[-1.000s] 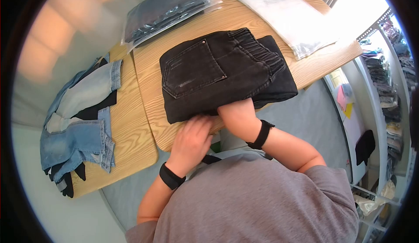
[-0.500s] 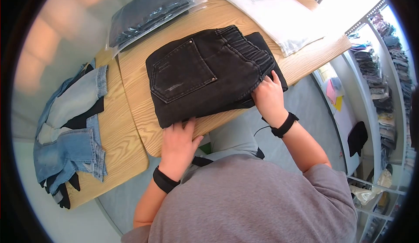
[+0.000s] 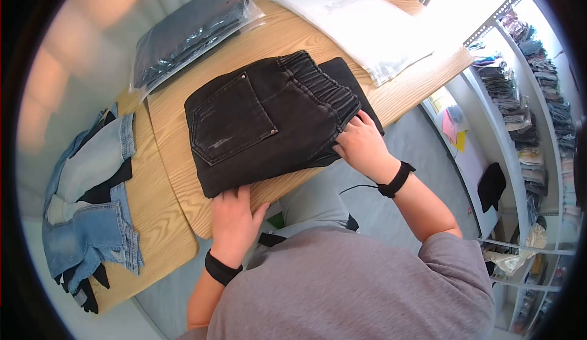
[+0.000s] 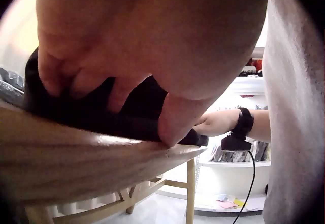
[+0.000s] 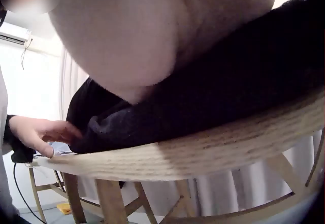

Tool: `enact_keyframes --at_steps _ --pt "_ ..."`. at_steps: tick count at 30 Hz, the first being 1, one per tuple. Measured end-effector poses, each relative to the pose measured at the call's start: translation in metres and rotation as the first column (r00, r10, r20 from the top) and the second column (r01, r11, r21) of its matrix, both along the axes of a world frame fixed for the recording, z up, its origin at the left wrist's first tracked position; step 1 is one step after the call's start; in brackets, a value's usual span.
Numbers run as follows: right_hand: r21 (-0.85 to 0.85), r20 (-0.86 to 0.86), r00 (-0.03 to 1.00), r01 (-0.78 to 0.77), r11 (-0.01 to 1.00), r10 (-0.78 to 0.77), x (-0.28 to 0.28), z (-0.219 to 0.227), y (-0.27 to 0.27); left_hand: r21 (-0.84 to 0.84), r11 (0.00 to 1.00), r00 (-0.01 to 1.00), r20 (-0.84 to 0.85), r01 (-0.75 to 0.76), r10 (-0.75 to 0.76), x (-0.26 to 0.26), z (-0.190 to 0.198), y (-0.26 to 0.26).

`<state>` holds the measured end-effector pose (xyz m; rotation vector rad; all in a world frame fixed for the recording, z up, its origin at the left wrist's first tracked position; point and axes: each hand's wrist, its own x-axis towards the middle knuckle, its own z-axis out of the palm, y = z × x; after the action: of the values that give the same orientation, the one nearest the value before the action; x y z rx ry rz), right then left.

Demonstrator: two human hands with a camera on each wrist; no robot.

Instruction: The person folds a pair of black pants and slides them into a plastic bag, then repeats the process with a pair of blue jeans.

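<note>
Our right hand pinches the jeans, left hand touches them loosely, near table edge; probably floppy, we'd scoop underneath.

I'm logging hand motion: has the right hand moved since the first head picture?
Yes: against the wooden table in the head view, the right hand has shifted rightward along the near edge, to the waistband of the black jeans.

Left fingers point forward, thumb spread apart; right fingers are bent.
</note>
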<state>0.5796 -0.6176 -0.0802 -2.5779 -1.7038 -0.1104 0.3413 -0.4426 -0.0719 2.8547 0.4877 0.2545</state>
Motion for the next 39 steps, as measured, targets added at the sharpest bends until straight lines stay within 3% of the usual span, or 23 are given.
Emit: enact_keyframes --at_steps 1,3,7,9,10,11,12,13,15,16,18,19,22,24,25,27,28,30,31,34,35,37,39 --pt "0.0 0.003 1.0 0.003 1.0 -0.003 0.003 0.0 -0.001 0.0 1.0 1.0 0.003 0.003 -0.003 -0.001 0.0 0.001" --pt "0.282 -0.035 0.979 -0.182 0.942 0.2 0.009 -0.002 -0.005 -0.067 0.998 1.0 -0.014 -0.008 0.007 -0.002 0.0 0.002" --pt "0.194 -0.024 0.986 -0.159 0.968 0.166 0.02 0.008 -0.016 -0.006 1.0 0.999 0.049 0.016 -0.015 -0.001 0.002 0.001" --pt "0.351 -0.378 0.867 -0.19 0.917 0.324 0.026 0.019 -0.013 0.011 1.0 0.999 0.045 0.024 -0.024 -0.002 0.002 0.003" --pt "0.365 -0.752 0.607 0.059 0.929 0.257 0.029 0.028 -0.013 0.014 1.0 0.999 0.047 0.019 -0.02 -0.002 0.002 0.003" --pt "0.259 -0.958 0.195 0.282 0.924 0.209 0.033 0.035 -0.012 0.003 1.0 0.999 0.03 0.014 -0.014 -0.003 0.001 0.003" --pt "0.203 -0.9 -0.224 0.543 0.815 0.374 0.046 0.016 -0.008 -0.009 1.0 1.0 0.012 0.007 -0.007 -0.003 0.001 0.002" --pt "0.201 -0.898 -0.232 0.54 0.817 0.374 0.053 0.018 -0.001 -0.007 1.0 1.0 0.006 0.002 -0.002 -0.004 0.0 0.002" --pt "-0.06 -0.6 -0.706 0.51 0.858 0.377 0.062 0.028 0.016 -0.026 1.0 0.996 0.085 -0.005 0.007 -0.005 0.0 0.001" --pt "-0.165 -0.631 -0.696 0.551 0.818 0.342 0.057 0.038 0.027 -0.021 1.0 0.997 0.079 -0.011 0.013 -0.007 -0.002 0.001" --pt "-0.147 -0.704 -0.639 0.558 0.817 0.31 0.058 0.037 0.042 -0.154 0.988 0.996 0.08 -0.026 0.038 -0.011 -0.004 0.002" --pt "-0.128 -0.778 -0.566 0.57 0.812 0.274 0.06 0.038 0.047 -0.144 0.989 0.996 0.079 -0.031 0.042 -0.012 -0.003 -0.002" --pt "-0.123 -0.824 -0.522 0.548 0.827 0.223 0.059 0.072 0.064 -0.161 0.981 0.966 0.217 -0.109 0.143 -0.018 -0.002 -0.005" --pt "-0.038 -0.814 -0.523 0.481 0.876 0.251 0.06 0.095 0.071 -0.079 0.995 0.944 0.329 0.057 -0.028 -0.016 0.0 -0.002" --pt "-0.005 -0.816 -0.508 0.483 0.875 0.276 0.055 0.107 0.076 -0.076 0.995 0.945 0.325 0.059 -0.032 -0.011 0.002 -0.004" --pt "0.115 -0.89 -0.325 0.518 0.847 0.319 0.044 0.137 0.085 0.105 0.987 0.971 0.195 0.121 -0.14 0.008 0.006 -0.01" --pt "0.12 -0.89 -0.32 0.521 0.845 0.324 0.044 0.145 0.084 0.087 0.992 0.988 0.118 0.091 -0.101 0.011 0.002 -0.01" --pt "0.343 -0.874 -0.159 0.468 0.814 0.46 0.045 0.156 0.079 0.121 0.991 0.996 0.057 0.054 -0.061 0.015 -0.001 -0.009" --pt "0.342 -0.876 -0.151 0.475 0.81 0.458 0.048 0.161 0.073 0.153 0.988 1.0 -0.005 0.015 -0.015 0.018 -0.002 -0.009" --pt "0.472 -0.856 -0.011 0.392 0.79 0.517 0.058 0.17 0.039 0.206 0.978 0.999 -0.018 0.031 -0.028 0.021 -0.007 -0.008" --pt "0.424 -0.876 -0.073 0.352 0.835 0.476 0.063 0.164 0.025 0.197 0.98 0.999 -0.009 0.036 -0.035 0.022 -0.008 -0.008" --pt "0.375 -0.866 -0.13 0.471 0.799 0.483 0.066 0.136 0.002 0.113 0.993 0.995 -0.097 0.024 -0.013 0.023 -0.006 -0.006" --pt "0.248 -0.9 -0.141 0.612 0.751 0.413 0.074 0.095 -0.02 0.117 0.991 0.998 -0.037 0.058 -0.054 0.026 0.0 -0.005"
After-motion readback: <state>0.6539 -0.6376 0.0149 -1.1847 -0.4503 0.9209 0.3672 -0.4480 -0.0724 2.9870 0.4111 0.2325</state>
